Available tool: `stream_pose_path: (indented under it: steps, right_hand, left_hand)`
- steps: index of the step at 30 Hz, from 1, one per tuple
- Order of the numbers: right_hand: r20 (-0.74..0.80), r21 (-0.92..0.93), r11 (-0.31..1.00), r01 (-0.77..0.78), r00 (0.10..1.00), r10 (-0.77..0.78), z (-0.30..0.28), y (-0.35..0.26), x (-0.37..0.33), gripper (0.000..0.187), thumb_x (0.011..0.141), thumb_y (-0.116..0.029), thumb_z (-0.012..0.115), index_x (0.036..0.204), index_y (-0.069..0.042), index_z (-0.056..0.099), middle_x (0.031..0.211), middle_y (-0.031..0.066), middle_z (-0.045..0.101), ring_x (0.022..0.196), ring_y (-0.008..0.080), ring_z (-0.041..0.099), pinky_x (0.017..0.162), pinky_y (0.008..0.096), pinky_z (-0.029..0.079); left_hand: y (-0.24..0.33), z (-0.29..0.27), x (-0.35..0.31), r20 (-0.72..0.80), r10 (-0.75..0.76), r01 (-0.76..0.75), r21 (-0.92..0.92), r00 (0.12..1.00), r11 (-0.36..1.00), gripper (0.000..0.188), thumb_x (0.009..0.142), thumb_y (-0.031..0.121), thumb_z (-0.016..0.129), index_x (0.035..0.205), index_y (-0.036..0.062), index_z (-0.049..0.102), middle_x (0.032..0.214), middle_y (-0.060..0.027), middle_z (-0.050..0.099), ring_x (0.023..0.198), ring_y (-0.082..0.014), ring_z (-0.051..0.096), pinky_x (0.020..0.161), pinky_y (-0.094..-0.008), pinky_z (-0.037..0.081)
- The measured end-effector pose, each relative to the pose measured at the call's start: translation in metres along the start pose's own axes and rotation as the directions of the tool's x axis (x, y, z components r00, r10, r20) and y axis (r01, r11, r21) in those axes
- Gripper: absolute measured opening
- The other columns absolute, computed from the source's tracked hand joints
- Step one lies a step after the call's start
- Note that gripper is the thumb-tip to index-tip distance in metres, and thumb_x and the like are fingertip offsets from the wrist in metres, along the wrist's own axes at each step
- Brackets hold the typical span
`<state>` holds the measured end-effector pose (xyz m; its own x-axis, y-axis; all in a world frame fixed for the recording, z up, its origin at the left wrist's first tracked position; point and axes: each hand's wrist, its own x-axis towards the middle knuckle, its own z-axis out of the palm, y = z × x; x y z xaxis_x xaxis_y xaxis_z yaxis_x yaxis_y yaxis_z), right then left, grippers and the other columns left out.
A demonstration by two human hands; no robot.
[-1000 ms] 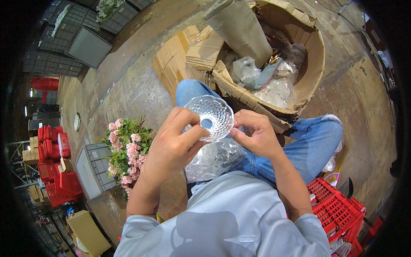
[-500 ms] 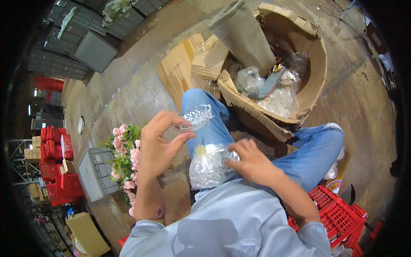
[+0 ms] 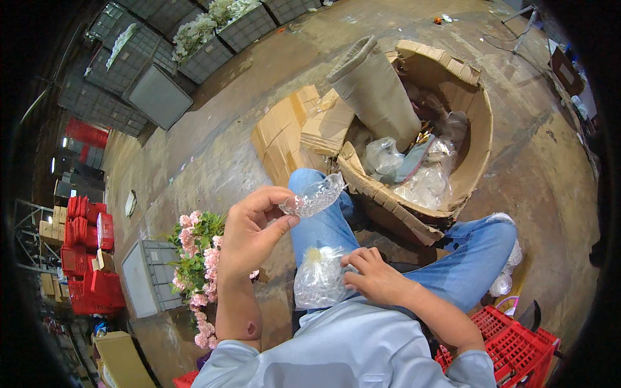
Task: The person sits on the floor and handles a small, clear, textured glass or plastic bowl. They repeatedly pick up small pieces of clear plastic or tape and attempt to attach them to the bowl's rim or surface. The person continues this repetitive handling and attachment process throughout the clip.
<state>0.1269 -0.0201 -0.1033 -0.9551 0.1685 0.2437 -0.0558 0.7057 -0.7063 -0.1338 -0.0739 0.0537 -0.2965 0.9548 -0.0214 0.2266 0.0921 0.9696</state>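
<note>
Clear dish (image 3: 315, 196) in left hand (image 3: 253, 231); pink flowers (image 3: 211, 260) left, cardboard box (image 3: 387, 202) ahead.

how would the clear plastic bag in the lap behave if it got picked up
The clear plastic bag would probably feel floppy and change shape in the grip, since its film is creased and bunched. It may be a bit slippery, judging by its glossy highlights. It seems unlikely to roll far, given its uneven, crumpled outline.

The left hand (image 3: 255, 234) pinches a clear faceted bowl (image 3: 318, 197) mid-frame; the right hand (image 3: 376, 277) touches a clear plastic bag (image 3: 319, 284), lower center.
</note>
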Motion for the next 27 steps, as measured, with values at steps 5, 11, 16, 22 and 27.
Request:
stream_pose_path:
  steps: [5,11,16,22,27]
  right_hand:
    - [-0.084,0.582,0.796,-0.167,0.961,0.263,-0.029,-0.009,0.002,0.014,0.096,-0.008,0.071,0.108,-0.005,0.065,0.117,0.0103,0.064,0.106,0.0221,0.062,0.093,0.0392,0.049]
    - [-0.169,0.963,0.27,0.01,0.801,0.574,-0.075,-0.028,0.008,0.013,0.104,-0.009,0.063,0.111,0.0,0.069,0.101,0.0045,0.07,0.091,0.0079,0.064,0.084,0.0257,0.053]
    - [-0.309,0.851,0.517,-0.087,0.714,0.629,-0.108,-0.033,0.01,0.016,0.102,-0.005,0.066,0.113,0.002,0.076,0.1,0.005,0.074,0.09,0.0096,0.067,0.082,0.0256,0.053]
    - [-0.492,0.466,0.847,-0.258,0.72,0.49,-0.132,-0.035,0.01,0.015,0.099,0.0,0.068,0.111,-0.001,0.077,0.095,0.0077,0.075,0.086,0.0146,0.071,0.079,0.0294,0.056]
    - [-0.429,0.599,0.754,-0.269,0.687,0.586,-0.139,-0.04,0.012,0.017,0.098,0.003,0.066,0.111,-0.001,0.077,0.094,0.0065,0.074,0.085,0.0141,0.071,0.076,0.0304,0.057]
  left_hand:
    - [0.009,0.012,0.003,-0.062,-0.026,0.024,-0.039,0.998,0.999,0.029,0.083,-0.012,0.077,0.11,-0.0016,0.074,0.107,-0.0054,0.073,0.097,-0.0129,0.068,0.085,-0.0273,0.053]
    - [0.005,0.031,0.007,-0.058,0.149,-0.142,0.116,0.987,0.983,0.031,0.081,-0.009,0.08,0.108,0.0049,0.079,0.106,-0.0055,0.076,0.094,-0.0136,0.069,0.079,-0.0286,0.052]
    - [0.015,0.057,0.008,-0.041,0.371,-0.324,0.402,0.928,0.856,0.036,0.076,-0.015,0.076,0.105,0.005,0.079,0.098,-0.0076,0.071,0.087,-0.0146,0.065,0.076,-0.0283,0.049]
    - [0.006,0.073,0.008,-0.079,0.501,-0.414,0.462,0.862,0.784,0.044,0.072,-0.016,0.076,0.11,0.0062,0.08,0.088,-0.005,0.064,0.083,-0.0169,0.061,0.074,-0.0299,0.047]
    - [0.009,0.077,0.01,0.015,0.546,-0.472,0.524,0.838,0.709,0.047,0.07,-0.015,0.077,0.111,0.0063,0.08,0.084,-0.005,0.059,0.083,-0.0211,0.057,0.075,-0.0319,0.045]
